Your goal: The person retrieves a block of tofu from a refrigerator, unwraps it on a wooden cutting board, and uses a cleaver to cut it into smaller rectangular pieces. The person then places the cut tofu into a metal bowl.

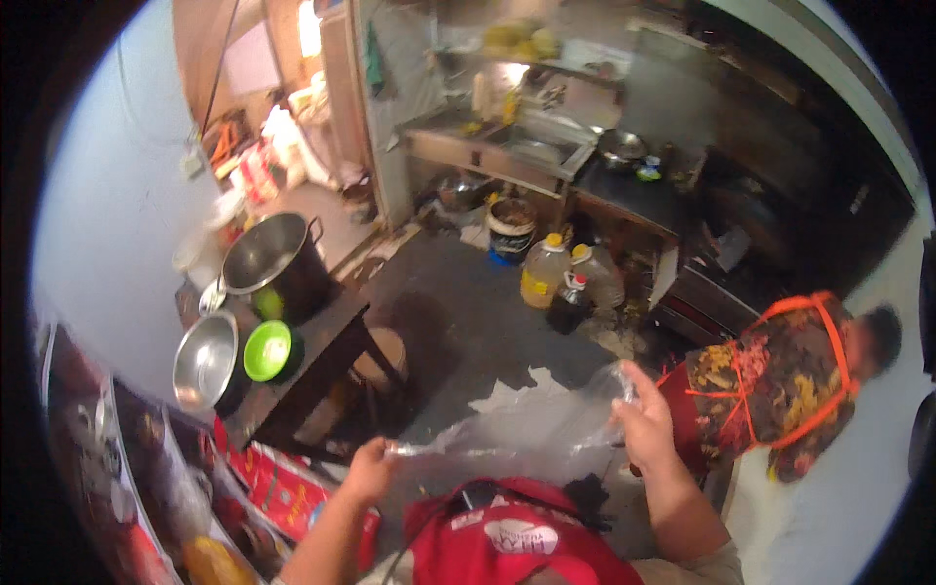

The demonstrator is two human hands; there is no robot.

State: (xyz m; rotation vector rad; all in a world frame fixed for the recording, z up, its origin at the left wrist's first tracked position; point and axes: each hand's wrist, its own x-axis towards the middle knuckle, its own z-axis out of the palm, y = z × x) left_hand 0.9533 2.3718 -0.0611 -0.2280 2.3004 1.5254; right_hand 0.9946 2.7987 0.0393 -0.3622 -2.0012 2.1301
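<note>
Between my two hands a thin clear plastic bag or sheet [504, 439] is stretched in front of my red apron [512, 537]. My left hand [371, 468] grips its left end in closed fingers. Higher up and to the right, my right hand [643, 420] pinches the other end between thumb and fingers, and some of the film bunches up beside the fingertips. The middle of the plastic is blurred, and the floor shows through it.
On a dark table at left stand a large metal pot [270, 256], a steel basin [206, 360] and a green bowl [268, 351]. Oil jugs [545, 274] and a bucket [511, 227] stand below the sink counter [486, 157]. A person with orange straps [775, 380] is at right.
</note>
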